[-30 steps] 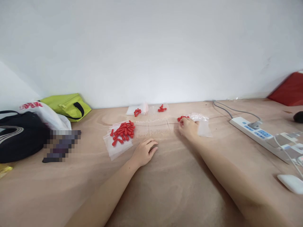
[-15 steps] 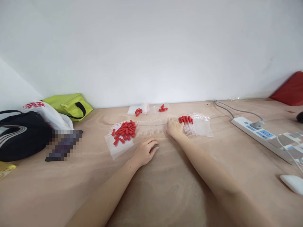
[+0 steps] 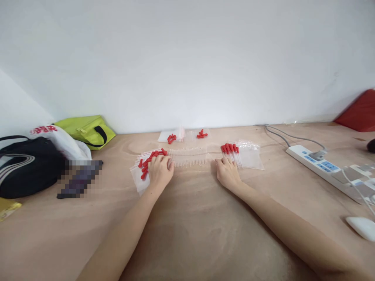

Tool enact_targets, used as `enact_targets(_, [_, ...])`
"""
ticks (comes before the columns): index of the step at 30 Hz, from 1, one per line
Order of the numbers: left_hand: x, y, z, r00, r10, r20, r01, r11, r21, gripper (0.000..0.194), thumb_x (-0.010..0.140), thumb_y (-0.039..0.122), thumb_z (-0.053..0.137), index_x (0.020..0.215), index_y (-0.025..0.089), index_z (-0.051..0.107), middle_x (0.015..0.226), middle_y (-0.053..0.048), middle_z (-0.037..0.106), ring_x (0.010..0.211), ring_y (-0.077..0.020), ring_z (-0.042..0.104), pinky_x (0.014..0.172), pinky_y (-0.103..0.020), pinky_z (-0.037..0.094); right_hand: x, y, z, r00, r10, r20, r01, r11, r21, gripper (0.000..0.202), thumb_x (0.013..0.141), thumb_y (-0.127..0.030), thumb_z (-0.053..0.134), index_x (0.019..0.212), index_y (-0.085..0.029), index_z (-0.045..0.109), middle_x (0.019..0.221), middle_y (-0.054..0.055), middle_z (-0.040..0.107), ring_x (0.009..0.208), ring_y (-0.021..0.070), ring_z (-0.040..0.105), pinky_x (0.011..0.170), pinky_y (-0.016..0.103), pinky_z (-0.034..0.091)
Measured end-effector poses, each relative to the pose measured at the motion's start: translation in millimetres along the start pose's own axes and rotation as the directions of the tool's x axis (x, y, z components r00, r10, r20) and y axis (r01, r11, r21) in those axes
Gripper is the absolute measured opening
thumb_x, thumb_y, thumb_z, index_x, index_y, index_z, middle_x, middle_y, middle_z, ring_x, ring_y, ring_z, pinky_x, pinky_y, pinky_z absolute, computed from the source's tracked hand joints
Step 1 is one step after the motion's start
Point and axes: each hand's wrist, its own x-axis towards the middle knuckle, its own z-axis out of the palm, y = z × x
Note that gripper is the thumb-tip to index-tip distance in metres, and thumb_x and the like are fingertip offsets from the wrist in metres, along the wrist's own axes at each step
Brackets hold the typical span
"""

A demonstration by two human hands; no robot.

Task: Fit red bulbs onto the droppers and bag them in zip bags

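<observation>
My left hand (image 3: 159, 171) rests over a pile of red rubber dropper bulbs (image 3: 145, 164), its fingers curled down among them. Thumb and index finger are close together; whatever is between them is hidden. The pile lies on clear zip bags (image 3: 137, 177). My right hand (image 3: 228, 173) pinches one thin clear glass dropper tube (image 3: 211, 157), which slants up to the left. Between the hands lies a row of similar clear tubes (image 3: 187, 157), side by side. Just beyond my right hand, several droppers with red bulbs (image 3: 230, 148) lie on more clear bags (image 3: 252, 154).
At the back are two small groups of red bulbs on bags (image 3: 164, 135). A white power strip (image 3: 316, 162) with cables and a white mouse-shaped object (image 3: 361, 227) are right. A black bag (image 3: 29, 168), a green bag (image 3: 88, 128) and a blurred dark item (image 3: 79, 181) are left.
My left hand has moved left and forward from the bare tabletop onto the red bulbs. My right hand has drawn back rightward from the tube row, bringing one tube with it.
</observation>
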Motion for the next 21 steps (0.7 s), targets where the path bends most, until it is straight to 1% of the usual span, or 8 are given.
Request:
enact_targets(3, [17,-10,2.2,0.998,-0.064,0.005,0.063,0.992,0.113,0.019,0.076,0.032,0.052,0.088,0.019,0.061,0.093,-0.011,0.059,0.095,-0.0312,0.047,0.076,-0.042,0.035,-14,3,1,0.991,-0.117,-0.057,0.12,0.992,0.036,0.028,0.083,-0.015,0.035,0.1,-0.016,0.057,0.095,0.012,0.056,0.088,0.0235,0.047,0.069,0.033,0.025])
enact_targets(7, [32,-13,9.4,0.995,-0.08,0.057,0.066,0.973,0.221,0.018,0.075,0.029,0.052,0.084,0.017,0.062,0.093,-0.012,0.06,0.094,-0.0314,0.048,0.076,-0.043,0.034,-17,-1,3,0.986,-0.127,-0.104,0.134,0.988,0.07,0.025,0.085,-0.021,0.036,0.093,-0.017,0.059,0.092,0.01,0.056,0.085,0.0214,0.046,0.068,0.032,0.024])
enact_targets(11, [40,-14,14.8,0.989,-0.098,0.112,0.07,0.969,0.238,0.015,0.074,0.026,0.051,0.078,0.017,0.063,0.091,-0.012,0.061,0.092,-0.0317,0.049,0.076,-0.044,0.034,-15,-3,3,0.981,-0.139,-0.133,0.154,0.982,0.107,0.023,0.086,-0.023,0.038,0.088,-0.017,0.06,0.089,0.008,0.055,0.084,0.0201,0.047,0.069,0.032,0.025])
enact_targets(14, [38,-11,12.6,0.995,-0.066,0.073,0.05,0.978,0.202,0.016,0.077,0.024,0.049,0.077,0.016,0.062,0.091,-0.013,0.06,0.093,-0.0322,0.049,0.077,-0.045,0.034,-15,-2,5,0.98,-0.14,-0.144,0.159,0.979,0.126,0.022,0.086,-0.023,0.038,0.088,-0.017,0.059,0.089,0.008,0.055,0.085,0.02,0.047,0.071,0.032,0.027])
enact_targets(16, [31,-5,7.4,1.0,-0.007,0.016,0.006,0.994,0.105,0.016,0.079,0.024,0.046,0.079,0.016,0.061,0.092,-0.012,0.058,0.094,-0.0306,0.049,0.079,-0.044,0.035,-15,-1,8,0.977,-0.149,-0.15,0.173,0.972,0.162,0.022,0.086,-0.021,0.038,0.089,-0.017,0.059,0.089,0.008,0.055,0.085,0.0196,0.048,0.072,0.031,0.029])
enact_targets(18, [18,4,0.7,0.995,0.101,-0.016,-0.102,0.989,-0.103,0.016,0.081,0.023,0.044,0.081,0.017,0.06,0.09,-0.009,0.058,0.094,-0.0258,0.05,0.082,-0.04,0.038,-15,1,12,0.972,-0.17,-0.16,0.204,0.954,0.22,0.023,0.086,-0.017,0.036,0.091,-0.016,0.058,0.092,0.008,0.054,0.086,0.0184,0.048,0.072,0.03,0.031])
enact_targets(20, [2,13,-5.1,0.968,0.25,0.028,-0.221,0.897,-0.382,0.017,0.084,0.022,0.043,0.088,0.018,0.058,0.09,-0.007,0.058,0.088,-0.0196,0.054,0.078,-0.032,0.043,-14,3,17,0.965,-0.197,-0.174,0.24,0.93,0.278,0.025,0.086,-0.014,0.034,0.092,-0.016,0.058,0.095,0.009,0.053,0.087,0.0172,0.049,0.072,0.029,0.033])
enact_targets(21, [-6,17,-7.1,0.952,0.299,0.063,-0.232,0.842,-0.488,0.017,0.084,0.021,0.042,0.09,0.018,0.057,0.089,-0.006,0.058,0.083,-0.0173,0.055,0.074,-0.03,0.045,-13,3,20,0.962,-0.206,-0.181,0.254,0.92,0.3,0.025,0.086,-0.013,0.034,0.093,-0.017,0.058,0.096,0.009,0.053,0.088,0.017,0.049,0.073,0.029,0.034])
